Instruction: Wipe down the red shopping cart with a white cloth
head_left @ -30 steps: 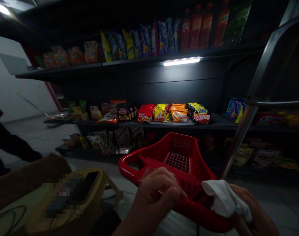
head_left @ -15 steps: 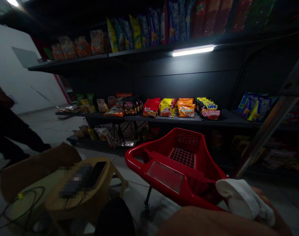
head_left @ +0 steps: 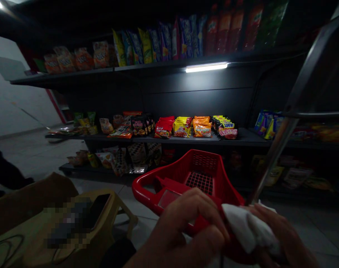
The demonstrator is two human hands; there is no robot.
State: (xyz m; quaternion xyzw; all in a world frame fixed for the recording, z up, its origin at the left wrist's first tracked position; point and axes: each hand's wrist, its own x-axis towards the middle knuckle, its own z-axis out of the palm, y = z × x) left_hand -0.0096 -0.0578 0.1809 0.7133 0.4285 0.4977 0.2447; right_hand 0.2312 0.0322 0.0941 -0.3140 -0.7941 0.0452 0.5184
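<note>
My right hand (head_left: pixel 286 234), at the lower right, is closed round a crumpled white cloth (head_left: pixel 247 225). Part of the cloth hangs out toward the left, over the near right end of the shopping cart's handle. In front of the cart, my left hand (head_left: pixel 188 227) is curled, thumb and forefinger together beside the cloth's edge. Whether anything is pinched there I cannot make out. Behind both hands stands the red plastic shopping cart (head_left: pixel 155 178), its basket showing a dark grid floor. My left hand covers part of its handle panel.
Shelves ahead carry noodle packets (head_left: pixel 182 127), snack bags (head_left: pixel 165 41) and red bottles (head_left: pixel 223 29). A metal pole (head_left: pixel 281 149) slants up at right. A yellowish stool (head_left: pixel 117 208) at left bears a phone (head_left: pixel 99 210) and a blurred dark object. A person's dark-clothed leg (head_left: pixel 7 169) shows at far left.
My left arm, low at the bottom edge before, has risen and its hand now shows by the cloth. My right hand and the cloth have shifted left. The view has turned slightly.
</note>
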